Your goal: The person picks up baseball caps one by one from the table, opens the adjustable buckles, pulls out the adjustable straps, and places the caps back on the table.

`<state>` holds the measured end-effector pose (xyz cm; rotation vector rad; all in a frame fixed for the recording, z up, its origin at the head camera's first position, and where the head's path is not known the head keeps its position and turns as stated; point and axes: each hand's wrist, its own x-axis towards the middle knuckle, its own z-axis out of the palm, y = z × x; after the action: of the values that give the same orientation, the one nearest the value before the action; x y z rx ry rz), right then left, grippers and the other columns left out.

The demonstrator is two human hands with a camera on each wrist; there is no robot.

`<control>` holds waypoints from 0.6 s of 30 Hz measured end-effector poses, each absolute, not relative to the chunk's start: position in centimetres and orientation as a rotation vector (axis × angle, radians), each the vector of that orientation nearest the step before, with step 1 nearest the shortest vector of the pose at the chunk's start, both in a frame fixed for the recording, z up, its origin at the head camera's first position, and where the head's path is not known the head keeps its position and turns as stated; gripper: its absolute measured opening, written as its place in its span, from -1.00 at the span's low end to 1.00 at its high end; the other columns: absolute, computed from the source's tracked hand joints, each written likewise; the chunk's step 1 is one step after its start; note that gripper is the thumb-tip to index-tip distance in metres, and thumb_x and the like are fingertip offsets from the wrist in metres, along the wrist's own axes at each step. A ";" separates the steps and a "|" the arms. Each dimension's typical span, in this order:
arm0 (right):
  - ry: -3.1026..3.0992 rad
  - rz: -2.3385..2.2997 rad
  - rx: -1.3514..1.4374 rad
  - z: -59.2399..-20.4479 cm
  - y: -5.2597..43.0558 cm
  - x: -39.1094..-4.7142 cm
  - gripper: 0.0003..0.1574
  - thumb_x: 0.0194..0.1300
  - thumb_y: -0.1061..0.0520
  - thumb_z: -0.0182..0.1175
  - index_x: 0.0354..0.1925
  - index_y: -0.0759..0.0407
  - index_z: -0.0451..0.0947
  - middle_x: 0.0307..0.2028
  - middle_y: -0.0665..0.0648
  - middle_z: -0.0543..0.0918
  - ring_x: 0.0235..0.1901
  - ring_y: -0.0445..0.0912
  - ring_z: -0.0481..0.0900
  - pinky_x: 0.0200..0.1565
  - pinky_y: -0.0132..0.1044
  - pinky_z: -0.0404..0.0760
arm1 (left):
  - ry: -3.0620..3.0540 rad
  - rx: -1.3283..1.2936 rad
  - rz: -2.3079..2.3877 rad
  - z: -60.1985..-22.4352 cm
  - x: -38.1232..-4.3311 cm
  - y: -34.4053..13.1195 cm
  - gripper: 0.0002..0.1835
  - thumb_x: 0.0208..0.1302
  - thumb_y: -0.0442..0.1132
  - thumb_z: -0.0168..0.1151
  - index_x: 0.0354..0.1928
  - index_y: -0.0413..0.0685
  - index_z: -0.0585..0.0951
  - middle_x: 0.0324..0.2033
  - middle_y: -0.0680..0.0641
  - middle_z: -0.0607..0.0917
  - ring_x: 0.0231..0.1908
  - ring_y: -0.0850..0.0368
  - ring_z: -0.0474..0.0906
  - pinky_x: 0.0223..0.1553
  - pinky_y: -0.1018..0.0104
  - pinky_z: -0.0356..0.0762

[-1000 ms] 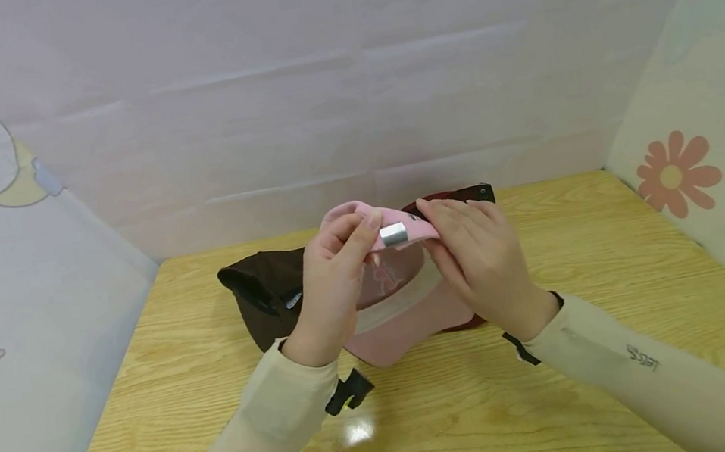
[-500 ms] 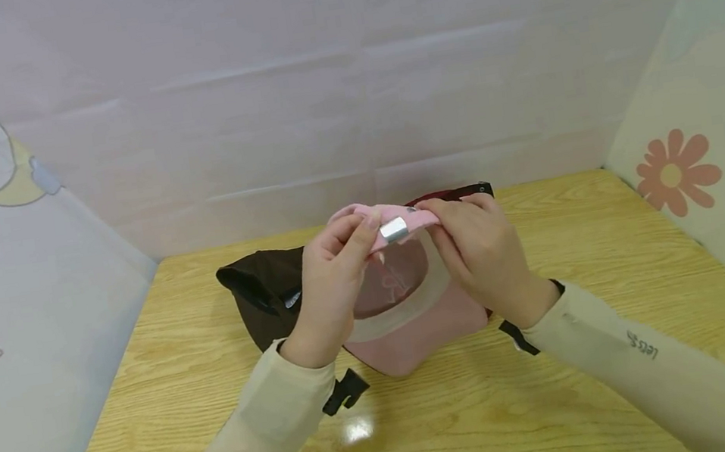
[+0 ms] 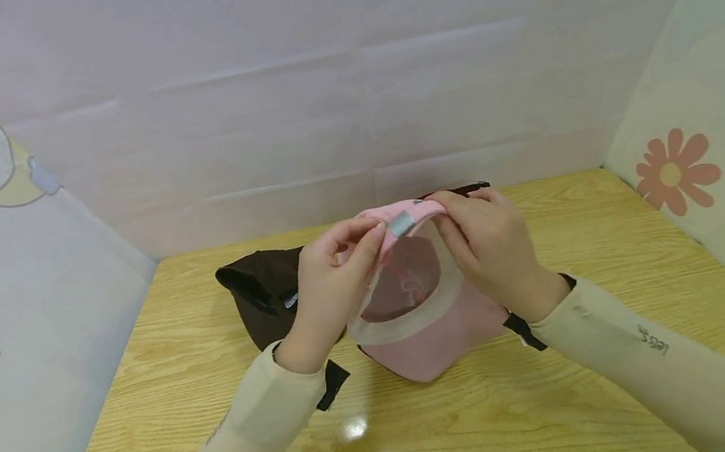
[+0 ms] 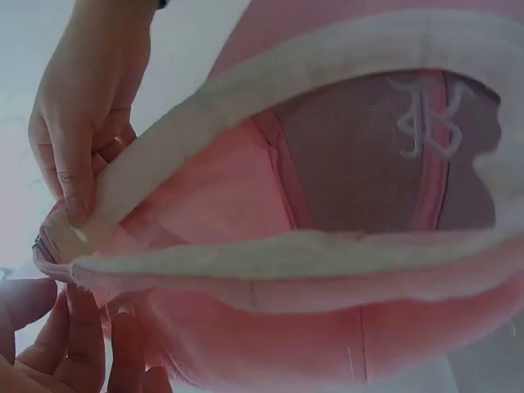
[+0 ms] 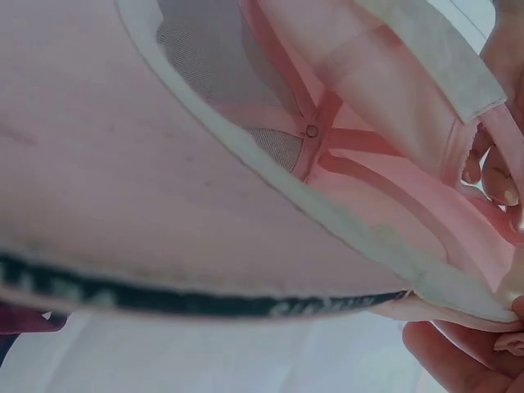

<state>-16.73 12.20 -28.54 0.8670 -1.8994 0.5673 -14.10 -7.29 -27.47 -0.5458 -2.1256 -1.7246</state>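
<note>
A pink cap (image 3: pixel 423 351), brim toward me, is held up by its back strap over the table, its inside in view. My left hand (image 3: pixel 335 279) pinches the strap between thumb and fingers, left of a silver buckle (image 3: pixel 401 225). To the buckle's right, my right hand (image 3: pixel 492 247) grips the same strap. The left wrist view shows the white inner sweatband (image 4: pixel 327 260) and mesh panels, with the left hand's fingers (image 4: pixel 82 344) under the strap end. In the right wrist view, dark lettering runs along the brim edge (image 5: pixel 205 301).
A dark brown cap (image 3: pixel 264 288) lies on the wooden table (image 3: pixel 184 387) to the left, partly behind my left hand. Behind my right hand, the dark strap (image 3: pixel 471 188) of another cap shows. A pale wall (image 3: pixel 250 103) stands close behind.
The pink cap has tilted and swung, its brim now lower and farther right, showing more of its inside. The buckle has turned at a slant. Both hands keep hold of the strap.
</note>
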 end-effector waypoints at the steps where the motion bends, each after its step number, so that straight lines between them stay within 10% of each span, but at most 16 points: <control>1: -1.897 0.571 0.863 -28.5 12.2 -16.7 -0.42 0.58 -0.01 -0.17 -0.19 0.42 0.59 -0.45 0.28 0.67 -0.59 0.06 0.58 -0.28 0.06 0.51 | -2.121 -0.575 -1.660 -27.5 -14.1 -7.3 -0.85 0.27 -0.35 0.30 -0.18 -0.29 0.71 -0.31 -0.10 0.70 -0.30 0.12 0.50 -0.29 0.31 0.50; 18: -1.892 0.617 0.852 -28.1 12.5 -16.3 -0.40 0.58 -0.04 -0.16 -0.22 0.41 0.61 -0.49 0.25 0.68 -0.63 0.01 0.55 -0.34 0.02 0.51 | -1.862 -0.969 -0.960 -27.4 -15.3 -7.6 -0.75 0.10 -0.37 0.43 -0.15 -0.29 0.70 -0.19 -0.17 0.65 -0.14 -0.08 0.50 -0.06 0.10 0.39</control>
<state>-16.31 12.52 -28.08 0.8518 -1.8917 0.6171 -15.30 -7.63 -27.44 -0.9685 -1.8618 -0.9597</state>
